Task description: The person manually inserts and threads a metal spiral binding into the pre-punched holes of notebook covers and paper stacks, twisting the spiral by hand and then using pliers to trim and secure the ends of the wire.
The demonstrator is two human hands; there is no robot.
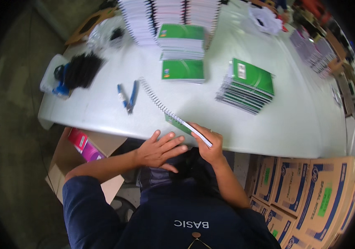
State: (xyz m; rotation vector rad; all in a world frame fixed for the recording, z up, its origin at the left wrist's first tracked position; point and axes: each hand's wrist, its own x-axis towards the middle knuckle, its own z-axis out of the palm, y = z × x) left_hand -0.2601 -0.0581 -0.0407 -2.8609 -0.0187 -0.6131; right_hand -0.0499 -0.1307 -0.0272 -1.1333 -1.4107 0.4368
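A small green notebook [180, 125] is tilted at the table's near edge, gripped by my right hand [210, 145] at its right end. A dark wire spiral [154, 98] runs along the notebook's upper edge, and its loose length curves out to the upper left. My left hand [160, 150] is open, fingers spread, just left of the notebook; whether its fingertips touch the cover I cannot tell. Blue-handled cutting pliers [128, 99] lie to the left of the spiral, jaws toward me.
Beyond stand green notebook stacks [181, 70], taller spiral-bound stacks [167, 20] and another green stack [248, 87] at right. A white bin [49, 76] with black spirals [84, 69] sits left. Cardboard boxes [318, 203] are piled below right; an opened carton [61, 159] stands below left.
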